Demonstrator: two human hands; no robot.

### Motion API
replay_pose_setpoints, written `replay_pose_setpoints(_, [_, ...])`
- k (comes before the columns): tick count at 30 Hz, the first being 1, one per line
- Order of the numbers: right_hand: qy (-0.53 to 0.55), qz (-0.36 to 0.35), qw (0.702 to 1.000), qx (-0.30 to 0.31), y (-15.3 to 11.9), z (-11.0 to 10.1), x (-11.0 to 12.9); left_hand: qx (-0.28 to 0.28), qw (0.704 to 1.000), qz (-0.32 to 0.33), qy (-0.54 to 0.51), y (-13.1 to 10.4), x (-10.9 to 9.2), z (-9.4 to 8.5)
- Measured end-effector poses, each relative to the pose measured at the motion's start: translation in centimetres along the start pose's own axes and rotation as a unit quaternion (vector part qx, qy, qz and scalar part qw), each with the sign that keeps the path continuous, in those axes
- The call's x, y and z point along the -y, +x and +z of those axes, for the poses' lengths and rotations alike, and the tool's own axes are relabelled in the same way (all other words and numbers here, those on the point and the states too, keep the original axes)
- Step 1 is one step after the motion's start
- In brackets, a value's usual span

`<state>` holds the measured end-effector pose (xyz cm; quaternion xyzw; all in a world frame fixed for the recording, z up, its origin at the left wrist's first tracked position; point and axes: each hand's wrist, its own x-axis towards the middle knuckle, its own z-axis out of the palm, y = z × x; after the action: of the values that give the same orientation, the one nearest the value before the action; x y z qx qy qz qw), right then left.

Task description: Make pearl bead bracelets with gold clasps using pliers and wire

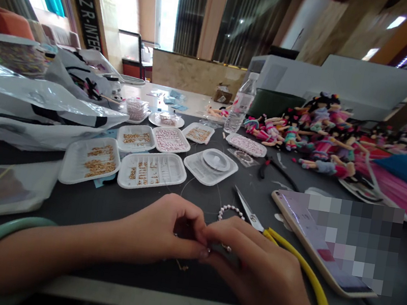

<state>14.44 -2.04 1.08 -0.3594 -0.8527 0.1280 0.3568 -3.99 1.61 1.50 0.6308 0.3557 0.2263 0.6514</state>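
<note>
My left hand (172, 227) and my right hand (253, 253) meet above the dark mat, thumbs and fingertips pinched together. Between them is a thin beaded string (226, 248), mostly hidden by the fingers; a few pale beads show. Below my left thumb a small gold piece (182, 266) shows; whether it hangs or lies on the mat I cannot tell. Just beyond my right fingers a curved row of pinkish-white beads (231, 209) lies on the mat. Scissors with yellow handles (302, 258) lie beside and partly behind my right hand.
White trays (150, 183) of gold findings and pink beads stand beyond my hands, near a spool of clear line (215, 160). A phone (313, 237) lies right, with pliers (264, 168), a water bottle (241, 104) and piled dolls (319, 129) behind. Plastic bags (41, 106) cover the left.
</note>
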Motion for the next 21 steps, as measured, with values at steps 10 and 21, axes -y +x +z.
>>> replay_pose_setpoints(10, [0.015,0.035,0.999,-0.007,0.3,0.27,-0.04,0.013,1.0,-0.008,-0.025,0.0,0.22,0.0])
replay_pose_setpoints(21, [0.043,0.004,0.999,0.004,-0.07,0.32,0.02,0.013,1.0,-0.005,0.002,-0.02,-0.13,-0.01])
